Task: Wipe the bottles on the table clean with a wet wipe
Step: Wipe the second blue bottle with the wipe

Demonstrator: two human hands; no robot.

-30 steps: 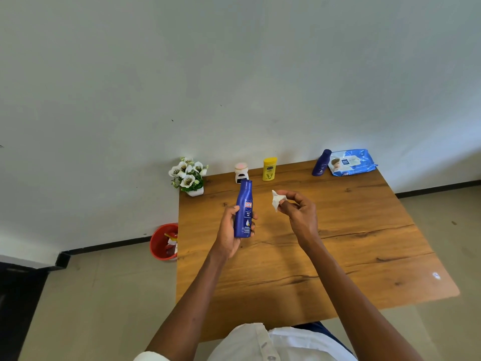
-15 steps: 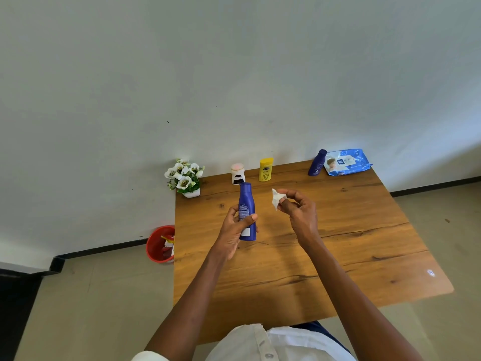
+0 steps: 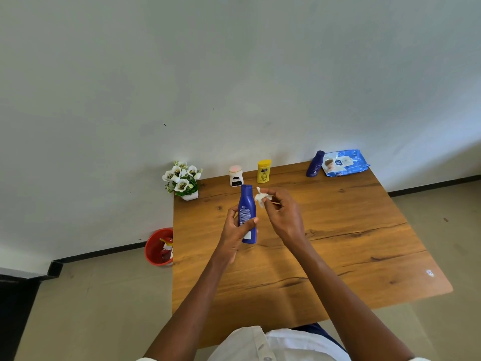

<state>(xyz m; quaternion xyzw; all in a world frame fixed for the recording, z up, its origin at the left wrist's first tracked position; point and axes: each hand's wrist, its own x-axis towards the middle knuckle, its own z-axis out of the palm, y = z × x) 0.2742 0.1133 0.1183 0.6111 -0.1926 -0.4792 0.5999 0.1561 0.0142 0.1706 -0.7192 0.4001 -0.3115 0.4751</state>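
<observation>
Head view shows the left hand gripping a tall blue plastic bottle upright. The right hand pinches a small crumpled white wet wipe beside it. A hard rub could make the smooth bottle slip out.

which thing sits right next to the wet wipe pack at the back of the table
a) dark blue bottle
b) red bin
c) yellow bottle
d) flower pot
a: the dark blue bottle stands right beside the wet wipe pack at the table's far right corner.

Left hand gripping upright blue bottle, right hand pinching crumpled wet wipe beside it, above wooden table
</observation>
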